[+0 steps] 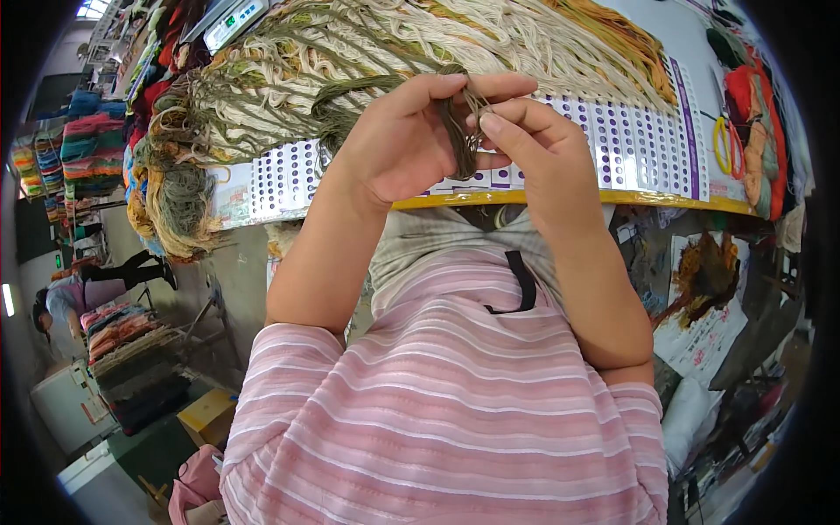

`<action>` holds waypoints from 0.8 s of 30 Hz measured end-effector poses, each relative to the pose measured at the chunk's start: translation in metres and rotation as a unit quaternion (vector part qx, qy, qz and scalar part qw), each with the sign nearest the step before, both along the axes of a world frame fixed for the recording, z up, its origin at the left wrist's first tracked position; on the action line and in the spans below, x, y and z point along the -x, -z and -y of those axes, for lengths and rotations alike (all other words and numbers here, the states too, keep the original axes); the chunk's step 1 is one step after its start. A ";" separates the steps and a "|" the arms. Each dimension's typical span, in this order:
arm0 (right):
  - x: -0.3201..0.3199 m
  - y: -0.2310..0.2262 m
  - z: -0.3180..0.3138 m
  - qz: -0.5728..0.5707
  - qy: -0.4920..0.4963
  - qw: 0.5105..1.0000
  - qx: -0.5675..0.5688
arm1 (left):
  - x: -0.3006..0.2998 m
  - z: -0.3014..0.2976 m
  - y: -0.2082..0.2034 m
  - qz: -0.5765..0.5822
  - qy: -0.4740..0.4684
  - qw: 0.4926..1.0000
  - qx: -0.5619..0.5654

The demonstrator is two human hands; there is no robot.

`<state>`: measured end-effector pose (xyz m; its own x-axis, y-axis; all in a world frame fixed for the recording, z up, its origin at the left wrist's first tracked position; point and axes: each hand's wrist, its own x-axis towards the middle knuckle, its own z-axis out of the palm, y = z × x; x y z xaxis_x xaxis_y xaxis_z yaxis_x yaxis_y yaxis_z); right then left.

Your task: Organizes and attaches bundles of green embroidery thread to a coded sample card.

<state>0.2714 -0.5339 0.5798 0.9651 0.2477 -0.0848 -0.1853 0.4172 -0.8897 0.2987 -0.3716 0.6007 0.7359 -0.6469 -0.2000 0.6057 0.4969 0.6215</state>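
A small loop of olive-green thread (pixel 461 150) hangs from my left hand (pixel 404 140), wound around its raised fingers. The palm faces inward and the thumb presses near the top of the loop. Beside it, my right hand (pixel 553 159) pinches a few strands of the same thread between thumb and forefinger. More olive-green yarn (pixel 337 109) trails from the table to the left of my left hand. Under and past both hands lie white cards with rows of purple-ringed holes (pixel 612 144), with cream and green yarn strands (pixel 394 44) running from their far side.
A digital scale (pixel 234 24) stands at the far left. Scissors with yellow and red handles (pixel 728 147) lie right, beside red and peach skeins (pixel 763 131). Thick skeins (pixel 179 197) hang over the table's left end. A person (pixel 70 302) and yarn stacks (pixel 92 153) are farther left.
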 end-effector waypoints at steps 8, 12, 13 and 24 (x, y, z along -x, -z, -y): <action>0.005 0.001 -0.001 0.018 -0.004 1.000 -0.006 | 0.009 0.002 -0.002 0.035 -0.031 0.998 -0.046; 0.007 0.002 -0.004 0.033 0.044 0.998 -0.026 | 0.015 -0.004 0.002 0.123 -0.036 0.976 -0.177; 0.007 0.001 -0.005 0.044 0.062 0.996 -0.039 | 0.016 -0.004 0.002 0.108 -0.050 0.981 -0.151; 0.007 0.008 -0.001 0.040 0.089 0.994 -0.039 | 0.016 0.004 -0.002 0.154 -0.086 0.965 -0.192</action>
<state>0.2645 -0.5327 0.5722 0.9971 0.0757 0.0060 -0.0332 0.5061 -0.8618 0.2827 -0.3755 0.6026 0.8890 -0.4308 -0.1551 0.2916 0.2716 0.9172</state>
